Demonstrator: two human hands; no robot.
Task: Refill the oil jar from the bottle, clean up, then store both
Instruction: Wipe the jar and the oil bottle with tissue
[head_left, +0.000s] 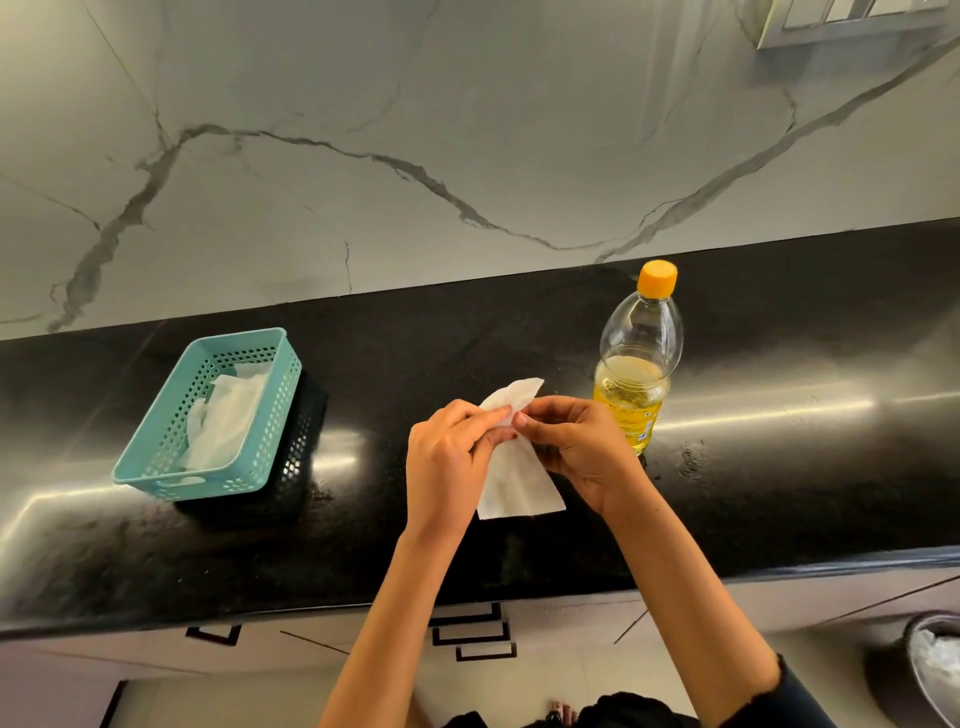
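A clear plastic oil bottle (638, 358) with an orange cap stands upright on the black counter (779, 467), about half full of yellow oil. Just left of it, both hands hold a white paper tissue (511, 480) above the counter. My left hand (449, 457) pinches the tissue near its top, and my right hand (576, 441) pinches it from the other side, close in front of the bottle. No oil jar is in view.
A teal perforated basket (156, 462) holding white tissues sits at the counter's left, on a dark basket. A marble wall rises behind. Drawer handles (470, 631) lie below the counter edge, and a round bin (935, 670) stands at lower right.
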